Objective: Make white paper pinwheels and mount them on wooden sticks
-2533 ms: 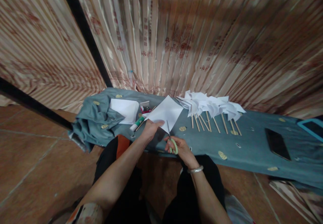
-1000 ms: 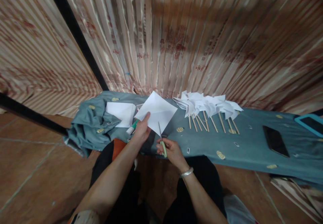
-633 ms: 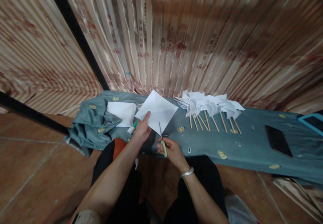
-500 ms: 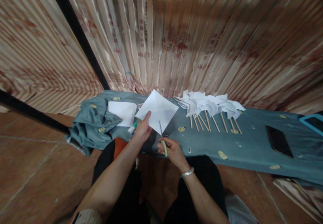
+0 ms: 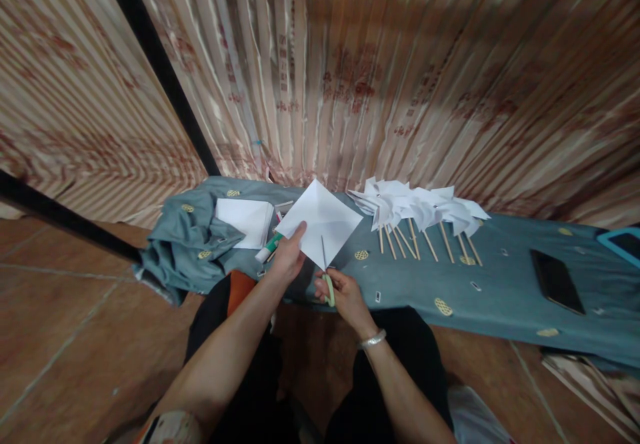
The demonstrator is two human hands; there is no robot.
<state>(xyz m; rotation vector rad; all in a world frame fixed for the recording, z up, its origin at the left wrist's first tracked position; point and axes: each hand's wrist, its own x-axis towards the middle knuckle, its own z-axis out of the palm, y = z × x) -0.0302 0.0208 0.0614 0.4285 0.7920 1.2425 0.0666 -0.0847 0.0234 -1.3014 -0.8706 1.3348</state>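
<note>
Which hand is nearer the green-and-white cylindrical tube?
Left. Your left hand, gripping the square white paper sheet, is just right of the green-and-white cylindrical tube; your right hand, holding the pale-green-handled metal scissors, is farther right.

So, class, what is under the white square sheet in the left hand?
By its left corner, part of a green-and-white tube shows on the blue-grey cloth. The sheet hides whatever lies directly beneath; only one scissors blade is visible, on top.

Matt paper sheet (image 5: 327, 212), metal scissor blades (image 5: 323, 252), smooth plastic-looking handles (image 5: 329, 291).
</note>
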